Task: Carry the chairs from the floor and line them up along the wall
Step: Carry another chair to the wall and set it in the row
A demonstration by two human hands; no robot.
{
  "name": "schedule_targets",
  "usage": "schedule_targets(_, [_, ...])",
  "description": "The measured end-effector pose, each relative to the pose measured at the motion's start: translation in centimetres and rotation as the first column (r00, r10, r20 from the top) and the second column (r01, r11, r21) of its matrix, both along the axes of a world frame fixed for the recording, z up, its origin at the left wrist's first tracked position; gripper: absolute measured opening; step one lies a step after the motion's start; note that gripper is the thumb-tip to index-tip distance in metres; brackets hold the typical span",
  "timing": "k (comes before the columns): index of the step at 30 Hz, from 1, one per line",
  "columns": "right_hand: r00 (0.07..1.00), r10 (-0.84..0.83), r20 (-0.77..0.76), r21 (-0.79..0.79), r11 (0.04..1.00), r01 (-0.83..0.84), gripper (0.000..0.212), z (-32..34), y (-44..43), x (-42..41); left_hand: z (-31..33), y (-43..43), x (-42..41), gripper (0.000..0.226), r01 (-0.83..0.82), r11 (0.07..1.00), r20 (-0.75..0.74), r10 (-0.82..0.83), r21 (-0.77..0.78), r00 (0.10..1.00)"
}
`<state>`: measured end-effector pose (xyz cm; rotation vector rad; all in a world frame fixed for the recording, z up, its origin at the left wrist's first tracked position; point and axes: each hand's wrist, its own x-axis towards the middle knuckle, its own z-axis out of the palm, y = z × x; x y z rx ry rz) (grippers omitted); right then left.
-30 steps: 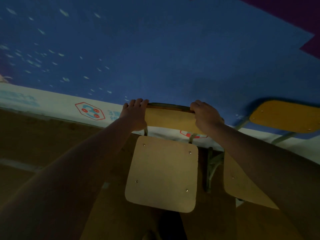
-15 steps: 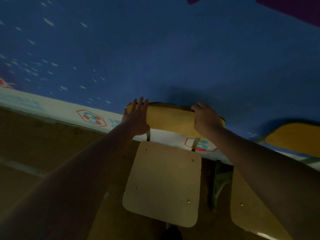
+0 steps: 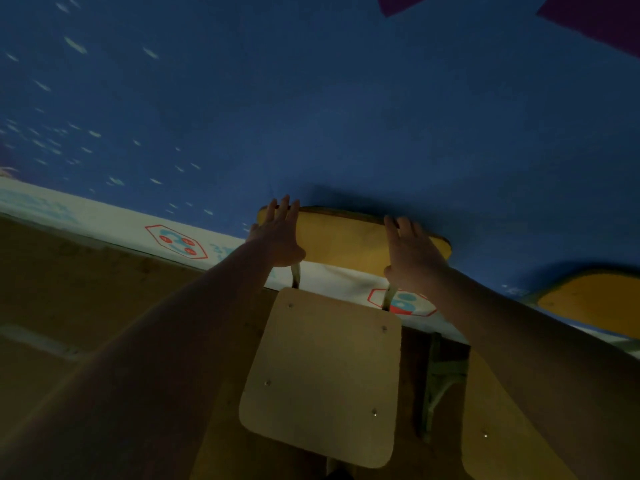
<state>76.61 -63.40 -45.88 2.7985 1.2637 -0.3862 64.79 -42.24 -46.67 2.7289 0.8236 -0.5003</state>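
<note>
Head camera, looking down along both arms. Left hand [image 3: 278,237] flat on the left end of the backrest [image 3: 346,240], fingers straight and spread. Right hand [image 3: 412,254] on its right part, fingers nearly straight, tips at the top edge, gripping nothing. Chair [image 3: 325,372] straight ahead and below, seat between the forearms, backrest running left to right along the blue wall [image 3: 346,116]; touching it or not, cannot tell. Neither hand clearly nearer. Second chair [image 3: 595,303] just to the right, also by the wall. Looks placed.
</note>
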Motion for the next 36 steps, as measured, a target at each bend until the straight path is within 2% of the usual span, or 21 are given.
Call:
schedule_targets(19, [0.998,-0.032,-0.053,-0.021,0.999,0.031,0.097,-1.3,2.1,3.3,-1.6,1.7,3.0,0.098,-0.014,0.998,0.014,0.015,-0.067,1.0])
schedule_targets(30, [0.998,-0.039,-0.058,-0.016,0.999,0.038,0.1,-1.2,2.0,3.1,-1.9,1.9,3.0,0.1,-0.008,0.998,0.036,0.01,-0.058,0.999])
schedule_targets(36, [0.997,-0.033,-0.063,-0.037,0.999,0.031,0.104,-1.2,2.0,3.1,-2.3,2.5,2.9,0.105,0.069,0.998,-0.012,-0.069,0.001,0.998])
